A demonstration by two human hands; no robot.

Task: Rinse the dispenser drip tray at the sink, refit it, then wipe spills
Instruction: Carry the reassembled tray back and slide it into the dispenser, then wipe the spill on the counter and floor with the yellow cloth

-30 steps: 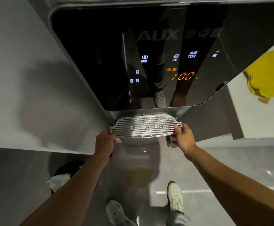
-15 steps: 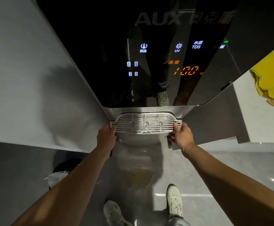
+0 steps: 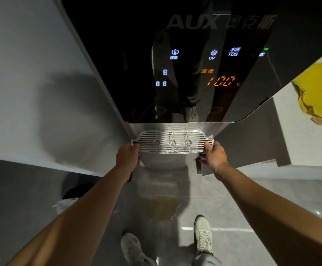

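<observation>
The silver slotted drip tray (image 3: 172, 141) lies level against the steel recess under the black glass front of the water dispenser (image 3: 175, 64). My left hand (image 3: 127, 154) grips the tray's left end, fingers curled under it. My right hand (image 3: 213, 154) grips the right end, thumb on the rim. A yellowish puddle (image 3: 164, 208) shows on the grey floor below the dispenser.
A yellow cloth (image 3: 318, 91) lies on the white counter at the right. A dark bin with a white bag (image 3: 70, 196) stands on the floor at the left. A grey wall runs along the left. My two shoes (image 3: 203, 235) stand on the tiled floor.
Both hands have carried the tray forward into the dispenser's recess, and the camera has come closer to the panel.
</observation>
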